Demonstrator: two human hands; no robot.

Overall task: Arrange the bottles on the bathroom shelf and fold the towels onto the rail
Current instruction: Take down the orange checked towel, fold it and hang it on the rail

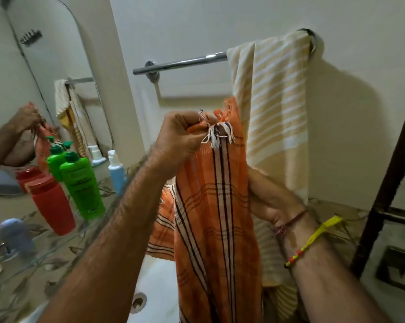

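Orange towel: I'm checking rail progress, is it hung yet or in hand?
In hand. The left hand pinches the orange towel at its fringe, the right hand behind it, below the rail.

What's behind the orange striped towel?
The right hand grips the orange striped towel from behind, fingers hidden. Further back, a cream striped towel hangs on the chrome rail, its lower left part covered.

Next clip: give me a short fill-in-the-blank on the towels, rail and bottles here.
1. The towel already hanging on the rail is striped white and ____.
2. Both hands hold the ____ striped towel.
3. The left hand pinches its ____ end.
4. On the glass shelf, the red bottle stands beside a ____ one.

Answers: yellow; orange; fringed; green
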